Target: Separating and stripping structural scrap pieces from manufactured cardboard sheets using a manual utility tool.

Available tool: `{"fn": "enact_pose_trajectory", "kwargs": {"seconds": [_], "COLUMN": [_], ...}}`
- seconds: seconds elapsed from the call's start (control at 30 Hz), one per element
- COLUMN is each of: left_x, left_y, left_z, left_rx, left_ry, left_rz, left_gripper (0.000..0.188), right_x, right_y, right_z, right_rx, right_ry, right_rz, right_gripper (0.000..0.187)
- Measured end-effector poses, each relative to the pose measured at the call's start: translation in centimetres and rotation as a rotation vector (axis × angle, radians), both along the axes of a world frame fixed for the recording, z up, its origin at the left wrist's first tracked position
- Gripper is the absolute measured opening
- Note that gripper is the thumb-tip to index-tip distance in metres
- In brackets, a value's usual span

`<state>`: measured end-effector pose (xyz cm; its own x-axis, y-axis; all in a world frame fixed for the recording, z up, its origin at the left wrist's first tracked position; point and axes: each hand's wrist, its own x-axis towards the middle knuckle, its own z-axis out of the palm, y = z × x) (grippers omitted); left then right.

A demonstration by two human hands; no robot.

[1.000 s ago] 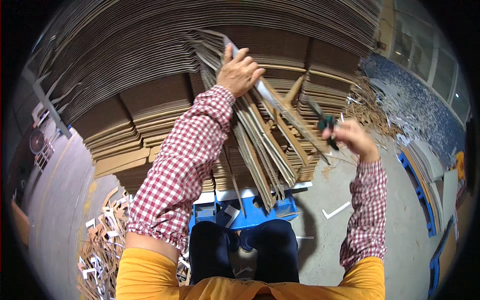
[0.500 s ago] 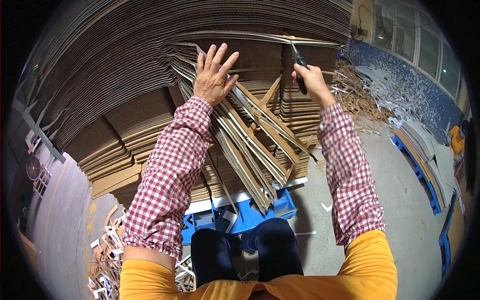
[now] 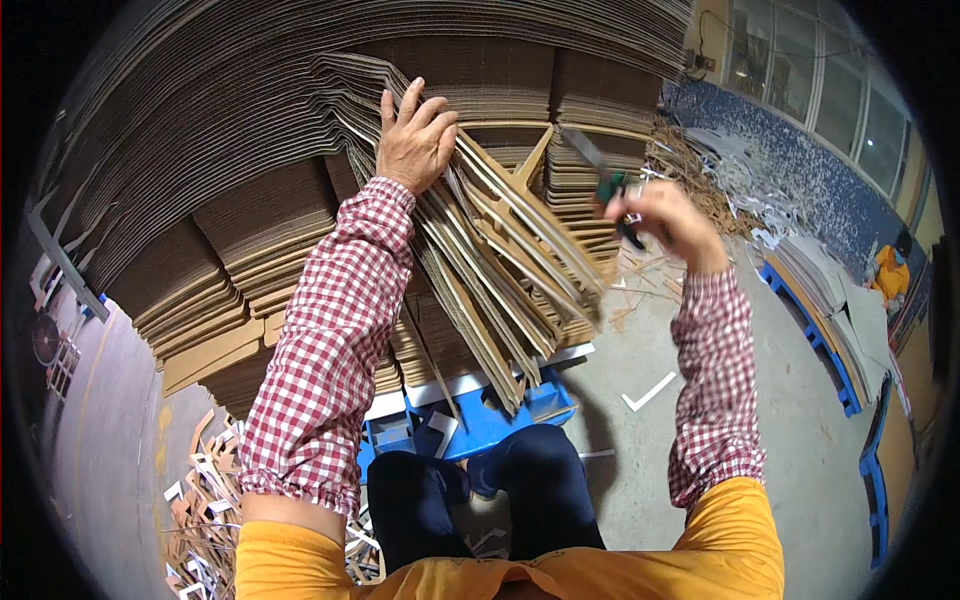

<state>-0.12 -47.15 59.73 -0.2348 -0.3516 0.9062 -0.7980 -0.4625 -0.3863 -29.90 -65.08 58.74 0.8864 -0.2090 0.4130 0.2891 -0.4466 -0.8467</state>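
A tall stack of brown corrugated cardboard sheets [image 3: 265, 200] fills the far left and middle. Across a bundle of bent-down cardboard strips [image 3: 480, 270], near their upper ends, lies my left hand [image 3: 412, 150], its fingers spread. The strips hang slanting toward my knees, their lower ends loose. Off to the right of them, my right hand [image 3: 668, 218] is closed round the green and black handle of a bladed hand tool [image 3: 588, 150]. Its grey blade points up and left, apart from the strips and smeared by motion; its exact kind is unclear.
Under the stack is a blue pallet [image 3: 480, 428], just before my knees. Cardboard offcuts [image 3: 205, 490] heap at lower left, and more scraps [image 3: 715, 185] lie along the blue wall. Sheets on another pallet [image 3: 825, 285] stand at right, near a person in orange [image 3: 890, 272].
My right hand and the tool have drawn back toward me, away from the stack's upper edge. The sheet edge by the blade now hangs down with the bundle. My left hand stays on the strips.
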Motion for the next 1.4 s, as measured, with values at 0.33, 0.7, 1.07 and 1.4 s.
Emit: {"fn": "enact_pose_trajectory", "kwargs": {"seconds": [0.33, 0.7, 1.07, 1.4], "left_x": [-1.1, -0.3, -0.6, 0.0], "left_y": [-0.2, -0.2, -0.6, -0.2], "left_z": [-0.5, -0.2, -0.4, -0.3], "left_rx": [0.061, 0.073, 0.073, 0.028], "left_ry": [0.065, 0.017, 0.042, 0.048], "left_rz": [0.021, 0.128, 0.118, 0.080], "left_gripper": [0.040, 0.041, 0.042, 0.047], "right_x": [10.8, 0.7, 10.8, 0.9], "right_y": [-5.5, -2.4, -5.7, -0.2], "right_z": [7.1, -1.9, 7.4, -2.1], "right_rx": [0.092, -0.021, 0.087, -0.027], "right_ry": [-0.051, 0.121, -0.059, 0.190], "right_rz": [-0.383, 0.020, -0.321, 0.102], "right_gripper": [0.034, 0.034, 0.035, 0.030]}}
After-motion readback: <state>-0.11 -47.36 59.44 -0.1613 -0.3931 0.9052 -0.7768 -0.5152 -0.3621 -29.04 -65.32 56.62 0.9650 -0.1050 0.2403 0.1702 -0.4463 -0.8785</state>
